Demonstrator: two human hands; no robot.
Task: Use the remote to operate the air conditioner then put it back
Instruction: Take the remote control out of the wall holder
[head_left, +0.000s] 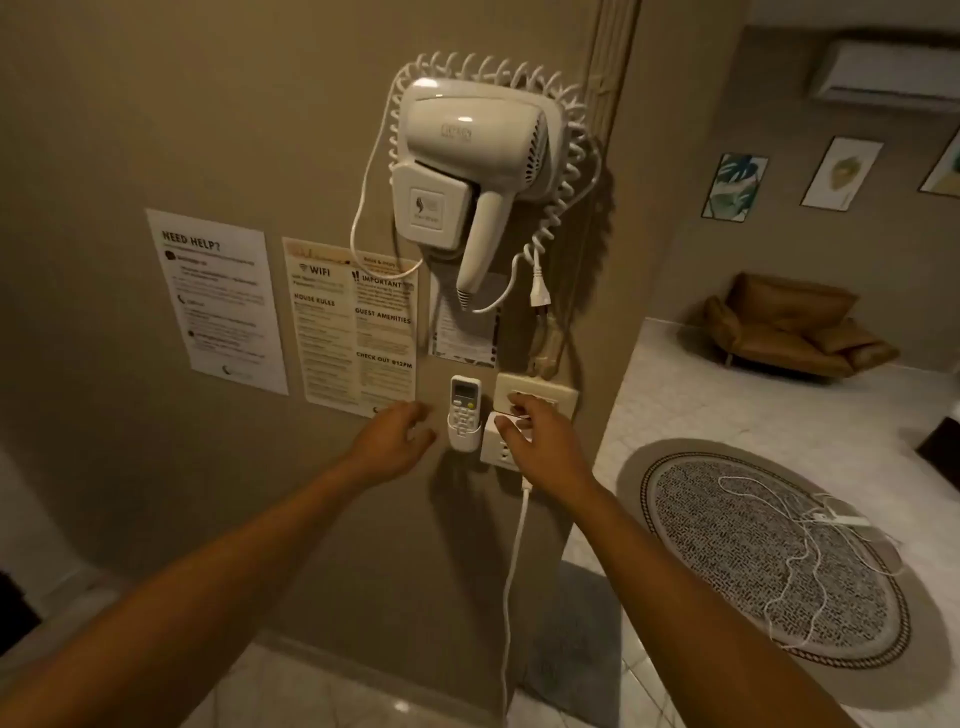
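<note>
Remote (465, 402) upright in wall holder (464, 435), between left hand (394, 441) and right hand (540, 439); both unclenched, empty; outlet box (497, 447) just right.

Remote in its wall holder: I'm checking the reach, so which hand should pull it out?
Probably the left hand: open beside the remote, while the right hand covers the socket.
</note>
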